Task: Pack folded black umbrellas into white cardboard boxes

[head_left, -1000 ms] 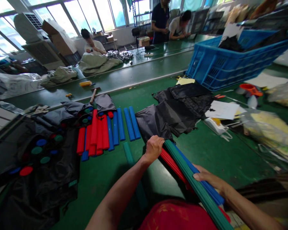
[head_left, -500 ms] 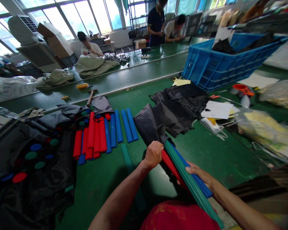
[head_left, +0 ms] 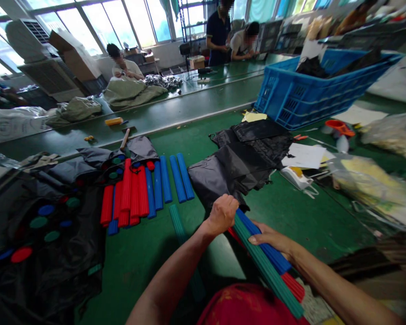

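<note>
My left hand [head_left: 222, 214] is closed on the mouth of a black drawstring bag [head_left: 211, 178], close to the upper ends of the ribbed tubes. My right hand [head_left: 274, 239] grips the bundle lower down, thumb on top. In that bundle are a green tube [head_left: 272, 275], a blue tube [head_left: 277, 259] and a red tube [head_left: 295, 286], all slanting from the bag toward my body. The bag's fabric and my left fist hide their upper ends. A single green tube [head_left: 179, 225] lies on the table left of my left forearm.
Left of it lie red tubes [head_left: 125, 194] and blue tubes [head_left: 182, 178]. Filled black bags [head_left: 77, 243] cover the left side. More black bags [head_left: 257, 144] lie ahead, near a blue crate [head_left: 291, 99]. Papers [head_left: 304, 155] and plastic bags [head_left: 372, 185] are at right. People work beyond.
The tubes have shifted up and left toward the bag, and my right hand with them. The blue tube's upper end sits nearer my left fist. The red tube's lower end now shows.
</note>
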The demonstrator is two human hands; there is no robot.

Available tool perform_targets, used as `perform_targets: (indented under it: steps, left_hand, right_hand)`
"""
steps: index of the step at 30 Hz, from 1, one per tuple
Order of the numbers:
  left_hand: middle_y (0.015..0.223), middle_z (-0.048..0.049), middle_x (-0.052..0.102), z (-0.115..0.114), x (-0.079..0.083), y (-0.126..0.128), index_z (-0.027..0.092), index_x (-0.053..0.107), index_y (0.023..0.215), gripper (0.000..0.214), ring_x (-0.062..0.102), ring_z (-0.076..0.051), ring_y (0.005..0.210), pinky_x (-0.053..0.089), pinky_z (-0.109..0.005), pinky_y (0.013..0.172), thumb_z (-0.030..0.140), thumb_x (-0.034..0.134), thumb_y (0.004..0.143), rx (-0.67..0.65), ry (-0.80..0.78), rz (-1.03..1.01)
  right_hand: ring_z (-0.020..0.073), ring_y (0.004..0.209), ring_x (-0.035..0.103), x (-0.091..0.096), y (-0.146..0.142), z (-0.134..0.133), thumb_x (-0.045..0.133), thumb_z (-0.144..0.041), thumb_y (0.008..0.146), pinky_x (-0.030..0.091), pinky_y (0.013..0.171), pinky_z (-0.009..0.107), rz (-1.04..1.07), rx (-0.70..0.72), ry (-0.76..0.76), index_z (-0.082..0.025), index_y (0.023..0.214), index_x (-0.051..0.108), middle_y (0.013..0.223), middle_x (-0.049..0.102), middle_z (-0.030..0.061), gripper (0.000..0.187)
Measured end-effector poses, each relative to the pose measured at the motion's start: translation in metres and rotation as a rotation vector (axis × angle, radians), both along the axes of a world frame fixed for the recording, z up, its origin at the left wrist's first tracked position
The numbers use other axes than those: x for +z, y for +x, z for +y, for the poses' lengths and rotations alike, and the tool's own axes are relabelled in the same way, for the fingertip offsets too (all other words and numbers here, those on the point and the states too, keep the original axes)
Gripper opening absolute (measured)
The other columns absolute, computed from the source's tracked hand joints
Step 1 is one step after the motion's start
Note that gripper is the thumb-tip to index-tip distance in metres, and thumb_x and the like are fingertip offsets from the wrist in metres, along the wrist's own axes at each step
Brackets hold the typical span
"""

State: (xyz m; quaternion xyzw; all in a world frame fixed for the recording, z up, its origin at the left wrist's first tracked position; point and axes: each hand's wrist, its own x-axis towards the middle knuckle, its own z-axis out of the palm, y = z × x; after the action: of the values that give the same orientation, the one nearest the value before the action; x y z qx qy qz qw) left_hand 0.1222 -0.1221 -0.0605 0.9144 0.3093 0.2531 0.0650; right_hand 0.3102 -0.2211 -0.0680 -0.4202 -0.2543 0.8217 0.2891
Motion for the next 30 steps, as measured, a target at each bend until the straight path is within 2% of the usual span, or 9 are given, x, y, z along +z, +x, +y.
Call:
perform_targets:
  steps: [2, 4, 9, 14, 16, 18, 24, 26, 30]
  left_hand:
    - [0.077, -0.0034, 0.055, -0.003, 0.001, -0.006, 0.019, 0.052, 0.077, 0.022, 0.049, -0.017, 0.074, 0.042, -0.031, 0.069, 0.016, 0.038, 0.093, -0.126, 0.020, 0.054]
    - [0.079, -0.0037, 0.056, -0.005, -0.001, -0.017, 0.019, 0.053, 0.080, 0.021, 0.049, -0.017, 0.075, 0.042, -0.032, 0.070, 0.017, 0.037, 0.093, -0.150, 0.018, 0.084]
    - [0.080, -0.0056, 0.055, -0.017, -0.011, -0.036, 0.017, 0.053, 0.083, 0.025, 0.049, -0.018, 0.074, 0.044, -0.033, 0.070, 0.016, 0.031, 0.095, 0.039, -0.031, 0.049]
    - [0.090, -0.0081, 0.057, -0.024, -0.025, -0.044, 0.017, 0.053, 0.097, 0.015, 0.051, -0.022, 0.085, 0.045, -0.038, 0.077, 0.014, 0.042, 0.087, 0.236, -0.075, -0.075]
    - [0.088, -0.0085, 0.056, -0.024, -0.031, -0.046, 0.017, 0.053, 0.096, 0.018, 0.050, -0.022, 0.085, 0.045, -0.039, 0.076, 0.009, 0.042, 0.083, 0.339, -0.081, -0.144]
    - [0.083, -0.0080, 0.055, -0.028, -0.033, -0.045, 0.017, 0.051, 0.090, 0.018, 0.051, -0.021, 0.081, 0.045, -0.037, 0.072, 0.007, 0.038, 0.083, 0.351, -0.077, -0.181]
    - [0.073, -0.0040, 0.054, -0.058, -0.013, -0.022, 0.019, 0.048, 0.077, 0.016, 0.050, -0.017, 0.070, 0.042, -0.031, 0.064, 0.014, 0.038, 0.088, -0.019, -0.083, -0.204]
    - [0.074, -0.0049, 0.055, -0.059, -0.007, -0.017, 0.018, 0.050, 0.081, 0.013, 0.051, -0.017, 0.071, 0.043, -0.031, 0.065, 0.013, 0.040, 0.088, 0.014, -0.139, -0.259]
    - [0.078, -0.0065, 0.059, -0.046, -0.004, -0.012, 0.017, 0.052, 0.087, 0.011, 0.054, -0.019, 0.075, 0.044, -0.032, 0.068, 0.015, 0.041, 0.089, 0.197, -0.219, -0.329]
  right_hand:
    - [0.0209, 0.067, 0.070, -0.004, 0.000, -0.004, 0.077, -0.031, 0.066, 0.056, 0.058, 0.030, 0.003, -0.018, -0.010, -0.018, 0.132, 0.045, 0.085, 0.071, 0.0050, 0.074]
    - [0.0241, 0.071, 0.071, -0.010, 0.003, -0.009, 0.074, -0.034, 0.070, 0.057, 0.059, 0.032, 0.009, -0.068, -0.017, -0.018, 0.131, 0.044, 0.087, 0.071, 0.0069, 0.070]
    - [0.0279, 0.080, 0.071, -0.015, 0.003, -0.013, 0.068, -0.040, 0.076, 0.058, 0.067, 0.039, 0.064, -0.148, -0.011, -0.016, 0.122, 0.050, 0.100, 0.071, 0.0147, 0.055]
    - [0.0281, 0.080, 0.071, -0.010, -0.002, -0.008, 0.066, -0.042, 0.076, 0.058, 0.069, 0.042, 0.124, -0.178, 0.008, -0.015, 0.113, 0.056, 0.103, 0.071, 0.0163, 0.046]
    - [0.0284, 0.081, 0.071, -0.007, -0.004, -0.006, 0.065, -0.042, 0.077, 0.058, 0.070, 0.043, 0.127, -0.177, 0.022, -0.014, 0.113, 0.057, 0.104, 0.071, 0.0169, 0.046]
    - [0.0290, 0.081, 0.071, -0.005, -0.006, -0.004, 0.064, -0.042, 0.077, 0.058, 0.069, 0.043, 0.127, -0.198, 0.025, -0.014, 0.114, 0.057, 0.103, 0.071, 0.0171, 0.047]
    - [0.0213, 0.058, 0.068, -0.005, -0.019, 0.004, 0.068, -0.035, 0.075, 0.056, 0.058, 0.033, -0.042, -0.369, -0.135, -0.015, 0.090, 0.062, 0.069, 0.072, 0.0089, 0.026]
    - [0.0217, 0.060, 0.069, -0.002, -0.022, 0.007, 0.068, -0.036, 0.075, 0.057, 0.060, 0.033, -0.064, -0.343, -0.162, -0.014, 0.088, 0.063, 0.069, 0.072, 0.0094, 0.025]
    - [0.0223, 0.063, 0.069, 0.009, -0.022, 0.016, 0.074, -0.031, 0.070, 0.056, 0.060, 0.033, -0.094, -0.202, -0.090, -0.015, 0.101, 0.062, 0.076, 0.073, 0.0079, 0.037]
